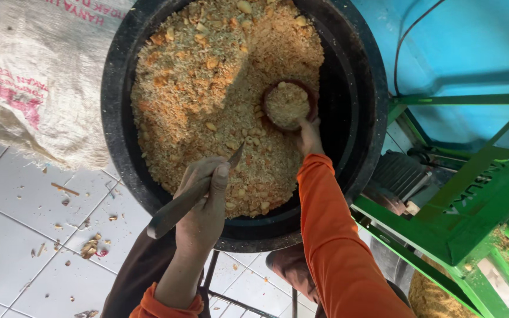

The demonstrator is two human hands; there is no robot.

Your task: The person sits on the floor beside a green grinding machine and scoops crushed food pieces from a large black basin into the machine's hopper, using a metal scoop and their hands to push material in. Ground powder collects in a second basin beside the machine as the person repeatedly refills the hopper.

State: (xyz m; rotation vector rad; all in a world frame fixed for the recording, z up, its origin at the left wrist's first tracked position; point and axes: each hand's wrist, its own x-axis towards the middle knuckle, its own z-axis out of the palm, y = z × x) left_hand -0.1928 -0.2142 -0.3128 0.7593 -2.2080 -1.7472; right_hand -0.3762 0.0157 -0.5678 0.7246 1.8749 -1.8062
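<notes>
Inside the black tub (116, 88), toward its right wall, the right hand (309, 136) grips a small round bowl (288, 105) heaped with the same crumbly orange-tan mix (207, 88) that fills the tub. The left hand (202, 206) is clenched around a knife (191, 197) at the tub's near rim, blade tip over the mix. The bowl is brimful — any tilt could spill crumbs onto the tiled floor (13, 235), already littered. The bare blade so near the right sleeve (331, 235) looks risky — a slip could nick it.
</notes>
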